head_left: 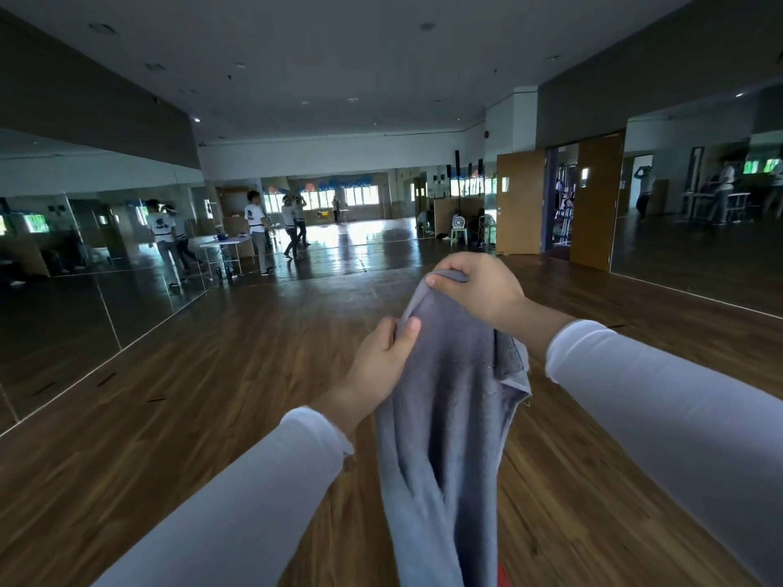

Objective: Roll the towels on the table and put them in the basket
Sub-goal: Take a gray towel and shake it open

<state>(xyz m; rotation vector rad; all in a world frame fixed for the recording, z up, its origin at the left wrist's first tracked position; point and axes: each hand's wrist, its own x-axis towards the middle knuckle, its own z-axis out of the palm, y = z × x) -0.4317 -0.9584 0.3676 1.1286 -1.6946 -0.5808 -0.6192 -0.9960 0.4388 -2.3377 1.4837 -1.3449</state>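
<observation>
Right hand [478, 290]: fingers curled over the top edge of the grey-blue terry towel [449, 438], thumb pressed on its near face. Left hand [383, 360]: below and left of that grip, thumb and fingers pinching the towel's left edge. Both hands hold cloth; neither is free.

Towel: held in the air, hanging bunched from the two grips, with deep vertical folds and one hemmed corner jutting out on its right side. Its lower end runs past the bottom of the view. It is unrolled.

Step in hand, as judged: opening the towel out before rolling. To do this well, the hands should work apart along the top hem to its two corners so the cloth hangs square, then lay it flat on the counter and roll from one short end with the edges kept level. Rolled from its present bunched state, it would likely come out lopsided.

Surroundings: below and behind the towel, a dark wooden plank floor [212, 396]; to the towel's left, a mirrored wall [84, 269]. A small red patch [502, 574] by the towel's lower right edge cannot be identified. Neither counter nor basket is in view.
</observation>
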